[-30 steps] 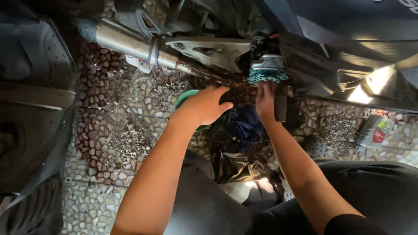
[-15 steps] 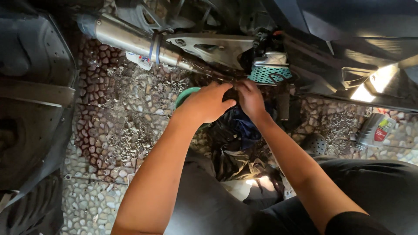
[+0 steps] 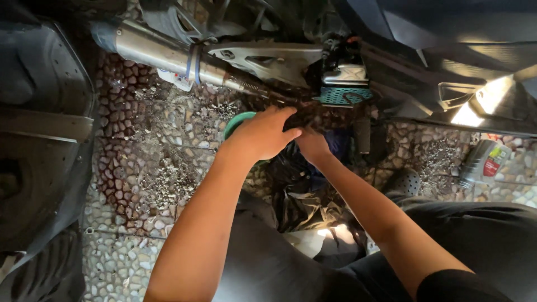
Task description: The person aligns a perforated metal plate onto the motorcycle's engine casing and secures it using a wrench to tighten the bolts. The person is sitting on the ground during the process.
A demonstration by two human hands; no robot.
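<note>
1. A person crouches beside a motorcycle, both bare hands reaching under its engine, above a pebble-mosaic floor [image 3: 140,168].
2. The left hand [image 3: 263,133] curls over a dark, shadowed part [image 3: 319,114] low on the engine, fingers bent around it in a grasp; the thumb side faces the camera.
3. The right hand [image 3: 313,146] sits just beneath and touching the left, tucked under the same dark part. Its fingers are hidden, so whether it clenches or lies loose cannot be told.
4. A green round pan [image 3: 238,124] rests on the floor directly behind the left hand, mostly covered by it.
5. A crumpled black plastic bag [image 3: 296,184] lies on the floor below the hands, between the forearms.
6. A silver exhaust pipe [image 3: 168,55] runs diagonally across the top, ending near the hands.
7. A teal perforated cover [image 3: 344,95] sits on the engine just above the right hand.
8. A grey oil bottle [image 3: 484,163] lies on its side on the floor, well apart to the right.
9. The floor around the pan is stained dark and strewn with gritty debris.
</note>
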